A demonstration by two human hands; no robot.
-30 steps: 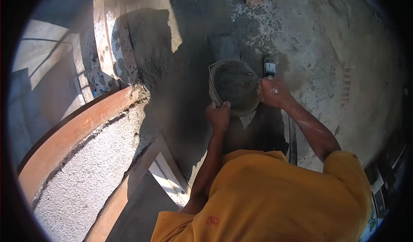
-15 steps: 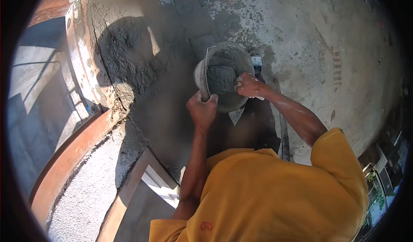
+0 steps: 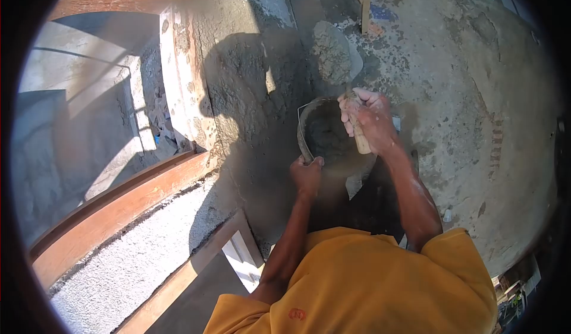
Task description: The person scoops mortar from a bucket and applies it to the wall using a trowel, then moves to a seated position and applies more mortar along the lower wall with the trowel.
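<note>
A bucket (image 3: pixel 304 148) with wet grey mortar (image 3: pixel 336 133) inside is tilted in front of me. My left hand (image 3: pixel 306 176) is closed on its near left rim. My right hand (image 3: pixel 373 123) wraps around the wooden handle of a trowel (image 3: pixel 356 60), above the bucket's right side. A thick heap of mortar (image 3: pixel 332 53) lies on the trowel blade, beyond the far rim. Part of the handle sticks out below my fist.
Rough, wet mortar (image 3: pixel 238 78) covers the wall surface to the left, beside a whitish frame edge (image 3: pixel 178 78). A reddish curved wooden frame (image 3: pixel 131 191) crosses the lower left. A wooden strip (image 3: pixel 366 4) stands at the top.
My right hand has come up out of the bucket, bringing the trowel loaded with mortar past the far rim. My left hand still grips the bucket. The view has shifted.
</note>
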